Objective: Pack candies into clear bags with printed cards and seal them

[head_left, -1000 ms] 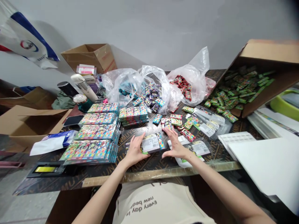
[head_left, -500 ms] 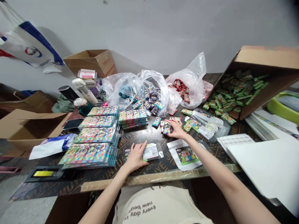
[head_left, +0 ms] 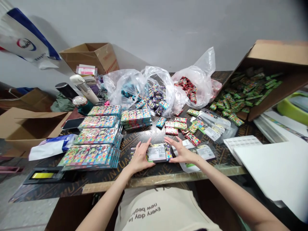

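A flat pack with a white barcode label (head_left: 157,153) lies on the table near its front edge. My left hand (head_left: 140,158) spans the pack's left end, fingers on the far side and thumb on the near side. Small colourful packets (head_left: 168,150) stand at the pack's right end, gripped between the thumb and fingers of my right hand (head_left: 183,152). Just beyond the hands lie several loose red, green and blue packets (head_left: 171,131). Right of my right hand is a printed plastic pouch (head_left: 205,152), partly overlapping another.
Stacks of filled clear packs (head_left: 92,133) stand at left, beside a tape dispenser (head_left: 45,175). Clear bags of packets (head_left: 156,93) line the back. A tipped carton (head_left: 262,73) of green packets and white sheets (head_left: 269,160) are at right.
My right hand has come from the loose packets toward me, bringing small packets to the pack's right end. My left hand stays at the pack. The camera view has shifted slightly.
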A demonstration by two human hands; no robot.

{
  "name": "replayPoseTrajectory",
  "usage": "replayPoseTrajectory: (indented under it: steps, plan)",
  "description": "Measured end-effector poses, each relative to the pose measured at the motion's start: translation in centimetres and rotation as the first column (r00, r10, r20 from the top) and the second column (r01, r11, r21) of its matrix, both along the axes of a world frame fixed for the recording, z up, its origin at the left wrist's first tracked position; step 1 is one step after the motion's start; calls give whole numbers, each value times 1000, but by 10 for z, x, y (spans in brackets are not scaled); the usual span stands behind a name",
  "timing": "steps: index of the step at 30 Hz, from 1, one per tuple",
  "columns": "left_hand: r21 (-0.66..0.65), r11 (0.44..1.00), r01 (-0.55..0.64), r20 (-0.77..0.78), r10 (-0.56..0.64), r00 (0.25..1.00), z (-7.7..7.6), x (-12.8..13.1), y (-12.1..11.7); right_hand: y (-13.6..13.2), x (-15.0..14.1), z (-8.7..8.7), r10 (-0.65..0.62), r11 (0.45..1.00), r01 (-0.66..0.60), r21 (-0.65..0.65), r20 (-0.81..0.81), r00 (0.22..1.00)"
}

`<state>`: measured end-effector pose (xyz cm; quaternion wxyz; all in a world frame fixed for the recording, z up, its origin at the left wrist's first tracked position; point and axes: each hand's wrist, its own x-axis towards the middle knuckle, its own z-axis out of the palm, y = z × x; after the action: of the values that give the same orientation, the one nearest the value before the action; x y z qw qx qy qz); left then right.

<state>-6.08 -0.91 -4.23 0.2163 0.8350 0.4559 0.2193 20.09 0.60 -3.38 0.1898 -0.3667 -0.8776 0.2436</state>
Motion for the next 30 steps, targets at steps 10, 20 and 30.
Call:
replayPoseTrajectory:
  steps: [10, 20, 30]
  plan:
    - [-24, 987, -158, 43, 159, 986, -1, -2, 1, -2, -12, -6, -313, 938, 329, 113, -136, 940]
    - [14, 995, -103, -149, 104, 983, -28, 1, -3, 67, -12, -29, -735, 674, 624, 396, 271, 621]
    - [7, 989, -146, -153, 145, 978, -34, -8, -6, 61, 1, -28, -454, 889, 424, 173, 206, 867]
